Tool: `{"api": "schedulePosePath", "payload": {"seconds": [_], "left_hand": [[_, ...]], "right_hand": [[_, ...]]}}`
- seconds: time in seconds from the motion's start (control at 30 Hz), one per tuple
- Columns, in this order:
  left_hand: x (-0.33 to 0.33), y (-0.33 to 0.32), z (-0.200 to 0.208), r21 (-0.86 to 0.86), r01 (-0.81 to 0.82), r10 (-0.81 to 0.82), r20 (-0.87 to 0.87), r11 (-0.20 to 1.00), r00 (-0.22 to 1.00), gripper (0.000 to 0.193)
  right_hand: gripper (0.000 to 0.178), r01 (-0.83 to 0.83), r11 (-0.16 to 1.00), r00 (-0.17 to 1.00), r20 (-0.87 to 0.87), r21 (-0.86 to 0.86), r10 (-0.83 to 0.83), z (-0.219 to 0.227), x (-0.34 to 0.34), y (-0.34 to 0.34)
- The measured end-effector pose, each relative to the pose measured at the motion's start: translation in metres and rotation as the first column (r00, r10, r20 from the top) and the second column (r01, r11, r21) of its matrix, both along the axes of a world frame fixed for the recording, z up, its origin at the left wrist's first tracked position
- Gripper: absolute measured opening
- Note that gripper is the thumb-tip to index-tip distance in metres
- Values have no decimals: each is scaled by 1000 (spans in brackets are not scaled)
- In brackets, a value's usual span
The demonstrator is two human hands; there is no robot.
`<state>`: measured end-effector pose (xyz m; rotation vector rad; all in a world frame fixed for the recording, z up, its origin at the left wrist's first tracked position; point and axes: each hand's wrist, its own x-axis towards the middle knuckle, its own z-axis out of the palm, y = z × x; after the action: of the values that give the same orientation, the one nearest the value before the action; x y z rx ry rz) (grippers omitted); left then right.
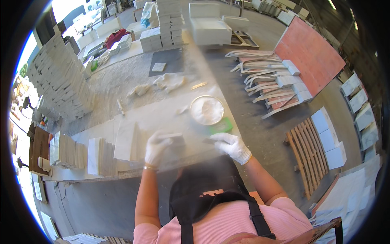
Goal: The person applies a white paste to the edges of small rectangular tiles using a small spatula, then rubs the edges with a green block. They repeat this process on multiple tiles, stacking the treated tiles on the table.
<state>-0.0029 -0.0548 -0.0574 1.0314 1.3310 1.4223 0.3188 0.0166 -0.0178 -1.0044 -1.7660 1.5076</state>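
Left hand grips small pale slab, long axis roughly left-right, free end pointing right, over near side of desk; right hand pinches blurred thin dark piece pointing left.

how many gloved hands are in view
2: the left hand, gripping a small pale slab near the table's front edge, and the right hand, just below the green object. No others show.
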Motion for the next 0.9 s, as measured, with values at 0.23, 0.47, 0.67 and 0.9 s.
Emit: {"api": "schedulePosePath", "payload": {"seconds": [0.23,0.47,0.67,0.9], "left_hand": [[-3,7,-8,28,77,-78,73,997,994,40],[2,4,-6,-3,22,-22,10,1000,1000,28],[3,3,1,10,61,-61,54,998,997,30],[4,2,-2,108,33,-37,38,994,999,57]], "right_hand": [[27,-138,938,990,27,319,136,32,-33,41],[28,-326,870,945,127,370,301,49,-83,71],[31,-509,707,855,195,490,480,57,-126,78],[32,-638,575,770,417,513,482,70,-153,70]]}}
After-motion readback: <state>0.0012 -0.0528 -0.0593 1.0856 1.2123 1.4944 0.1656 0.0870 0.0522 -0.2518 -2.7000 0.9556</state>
